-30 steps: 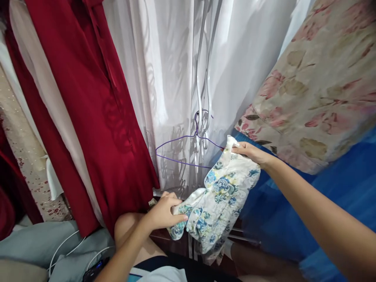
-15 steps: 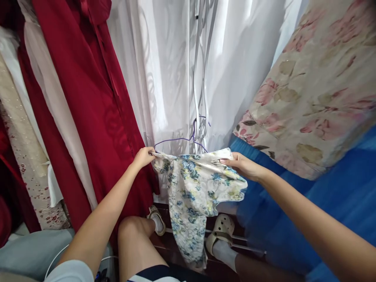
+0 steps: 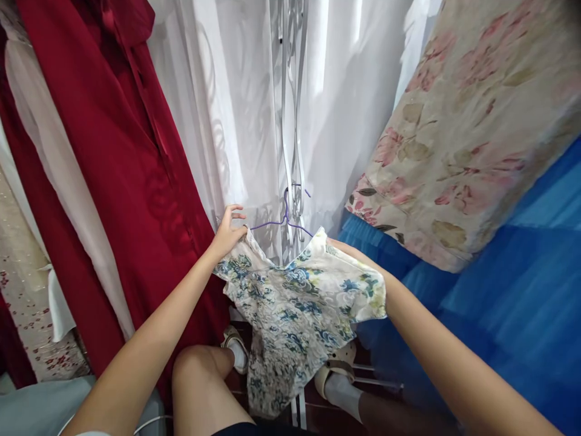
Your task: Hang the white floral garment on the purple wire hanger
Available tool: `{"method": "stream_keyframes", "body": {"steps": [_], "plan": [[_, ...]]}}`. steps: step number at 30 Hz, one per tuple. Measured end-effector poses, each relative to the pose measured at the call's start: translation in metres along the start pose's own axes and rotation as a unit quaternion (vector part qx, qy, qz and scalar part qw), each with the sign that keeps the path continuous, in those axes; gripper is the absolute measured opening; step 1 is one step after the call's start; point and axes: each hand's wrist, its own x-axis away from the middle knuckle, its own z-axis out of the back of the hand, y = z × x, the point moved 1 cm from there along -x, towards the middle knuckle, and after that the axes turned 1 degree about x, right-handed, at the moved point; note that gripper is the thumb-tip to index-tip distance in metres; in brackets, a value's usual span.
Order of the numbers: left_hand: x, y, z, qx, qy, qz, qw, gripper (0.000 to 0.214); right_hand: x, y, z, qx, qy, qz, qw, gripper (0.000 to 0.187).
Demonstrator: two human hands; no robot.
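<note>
while the left hand touches the floral garment, fingers apart, i cannot tell for the right hand.

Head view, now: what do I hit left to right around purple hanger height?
Cream sparkly garment → pale pink garment → long red dress → left hand → purple hanger → right hand, partly hidden by the blue-flowered top → pink-flowered garment.
</note>
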Motion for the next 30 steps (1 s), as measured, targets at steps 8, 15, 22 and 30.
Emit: {"method": "stream_keyframes", "body": {"steps": [8, 15, 22, 30], "plan": [[0.057, 0.026, -0.010, -0.195, 0.045, -0.140, 0.970, 0.020, 0.080, 0.041, 0.021, -0.118, 0.294, 0.138, 0.938, 0.036], [0.009, 0.021, -0.031, -0.187, 0.079, -0.048, 0.978, 0.007, 0.050, -0.046, -0.037, -0.011, 0.239, 0.307, 0.921, 0.039], [0.047, -0.004, -0.026, 0.104, 0.277, -0.026, 0.955, 0.012, 0.136, -0.008, -0.118, 0.461, -0.247, 0.314, 0.792, 0.079], [0.128, 0.069, -0.121, 0.337, -0.055, 0.054, 0.938, 0.015, 0.096, 0.098, -0.077, 0.557, 0.015, 0.322, 0.765, 0.120]]}}
